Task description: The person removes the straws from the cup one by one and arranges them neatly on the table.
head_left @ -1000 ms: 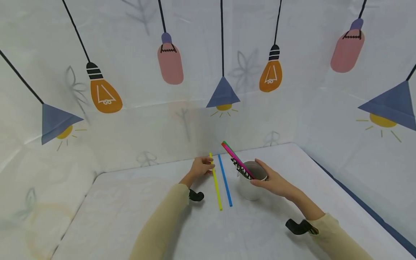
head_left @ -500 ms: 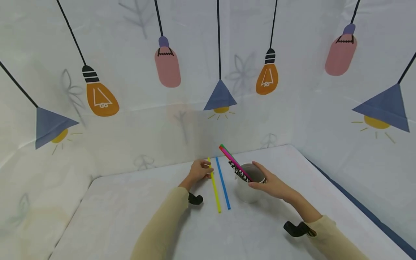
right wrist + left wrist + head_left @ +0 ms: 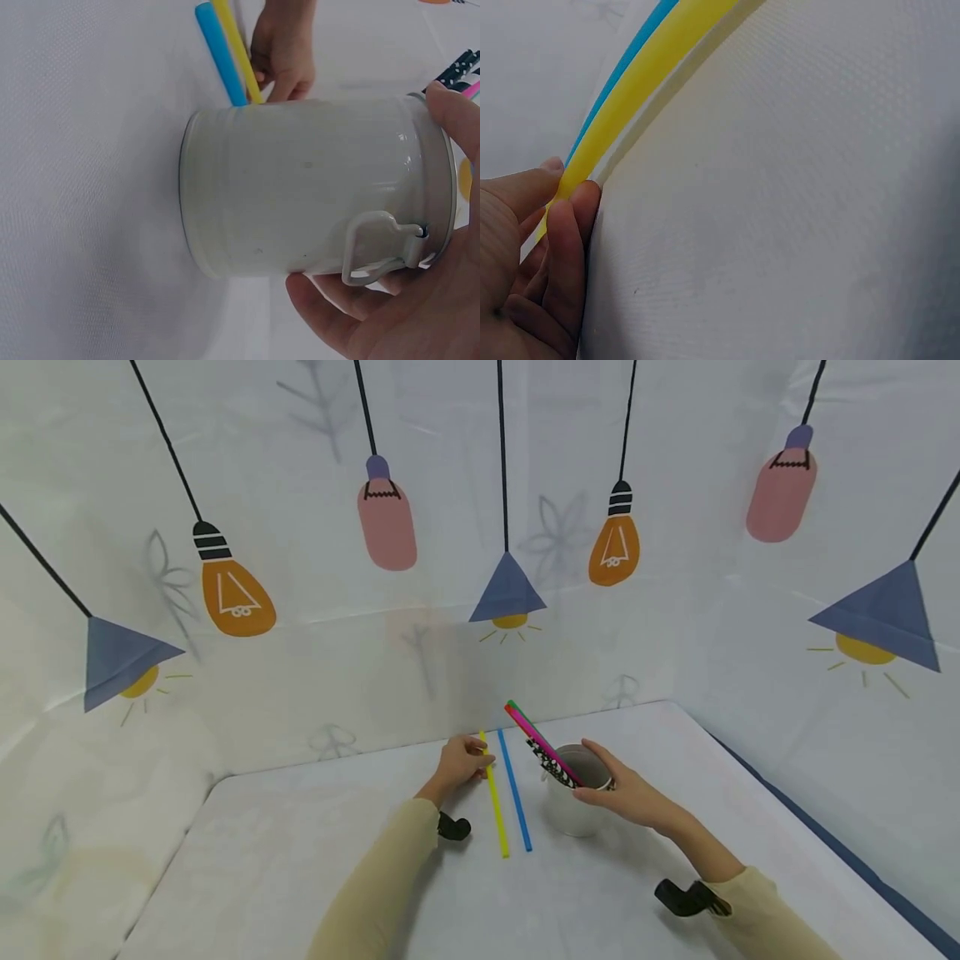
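My left hand (image 3: 459, 762) pinches a yellow straw (image 3: 496, 814) near its far end, with thumb and fingertips about it in the left wrist view. The straw lies along the white table. To its right lies a blue straw (image 3: 514, 793), nearly parallel and untouched. My right hand (image 3: 637, 795) grips a small white metal pail (image 3: 315, 187) at its rim, thumb on one side and fingers round the other. The pail stands upright with a wire loop (image 3: 351, 247) on its side. A pink straw (image 3: 542, 738) and black-and-white patterned straws (image 3: 552, 765) lean leftward out of it, with green and red ones behind.
The white table (image 3: 300, 860) runs back to a pale wall sheet (image 3: 315, 693) printed with hanging lamps. A dark blue strip (image 3: 825, 843) shows beyond the table's right edge. Black bands with stubs (image 3: 686, 897) sit at both wrists.
The head view has shifted slightly, so the scene sits a little lower in it. Both hands, the pail and the straws keep the same places relative to each other.
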{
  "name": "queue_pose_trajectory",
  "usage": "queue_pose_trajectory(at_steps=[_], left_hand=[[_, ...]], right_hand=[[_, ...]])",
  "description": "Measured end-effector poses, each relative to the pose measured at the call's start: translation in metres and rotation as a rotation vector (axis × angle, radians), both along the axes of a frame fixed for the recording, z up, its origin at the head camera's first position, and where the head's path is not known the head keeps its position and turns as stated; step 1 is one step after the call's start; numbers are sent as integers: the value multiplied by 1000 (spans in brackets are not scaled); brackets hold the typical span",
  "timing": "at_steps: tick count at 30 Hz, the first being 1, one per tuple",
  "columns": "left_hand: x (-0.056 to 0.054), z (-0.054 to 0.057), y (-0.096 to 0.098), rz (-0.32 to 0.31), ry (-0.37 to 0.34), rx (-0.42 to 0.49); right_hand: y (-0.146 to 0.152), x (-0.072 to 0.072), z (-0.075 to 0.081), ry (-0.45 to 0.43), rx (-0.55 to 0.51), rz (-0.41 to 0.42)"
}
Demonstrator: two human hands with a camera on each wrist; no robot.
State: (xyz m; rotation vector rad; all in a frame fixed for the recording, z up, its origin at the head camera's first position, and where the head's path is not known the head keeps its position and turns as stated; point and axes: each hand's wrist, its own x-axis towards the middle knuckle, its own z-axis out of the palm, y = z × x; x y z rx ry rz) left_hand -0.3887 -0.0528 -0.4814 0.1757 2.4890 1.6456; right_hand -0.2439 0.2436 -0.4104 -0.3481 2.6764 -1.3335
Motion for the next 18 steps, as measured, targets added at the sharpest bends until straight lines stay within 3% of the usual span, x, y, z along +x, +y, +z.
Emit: queue_pose_trajectory(at_steps=[18], left_hand=[[-4,-6,-3,-39,52,-7]], right_hand=[[-1,-4,-2,8,1,2]])
